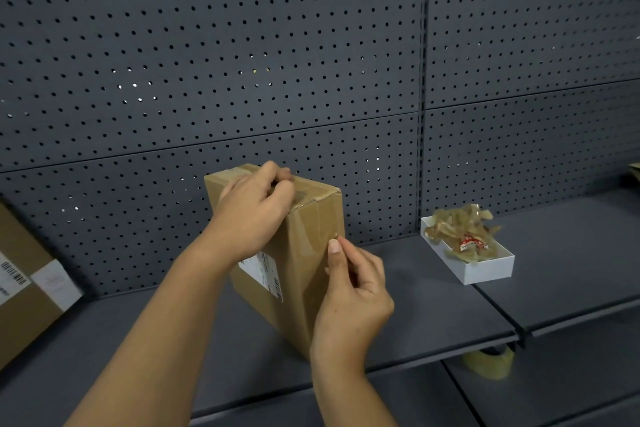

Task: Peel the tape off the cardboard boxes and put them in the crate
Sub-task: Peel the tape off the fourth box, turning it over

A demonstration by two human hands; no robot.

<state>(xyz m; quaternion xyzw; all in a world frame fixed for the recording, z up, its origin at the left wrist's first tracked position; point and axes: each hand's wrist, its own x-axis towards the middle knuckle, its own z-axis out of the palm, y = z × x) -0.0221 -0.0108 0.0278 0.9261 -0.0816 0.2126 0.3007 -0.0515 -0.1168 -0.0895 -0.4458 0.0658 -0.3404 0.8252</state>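
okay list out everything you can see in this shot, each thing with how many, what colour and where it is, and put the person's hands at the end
cardboard box: one, brown, upright on the shelf, centre, white label on its side
second cardboard box: one, brown with white labels, left edge, partly cut off
tray: one, white, on the shelf at right
peeled tape: a crumpled heap, clear tan, in the tray
tape roll: one, clear yellowish, on the lower shelf under the tray
shelf: dark grey
pegboard wall: dark grey, behind
left hand: grips the box top
right hand: fingers pinch at the box's right edge

left hand (252,215) curled, right hand (353,291) pinching
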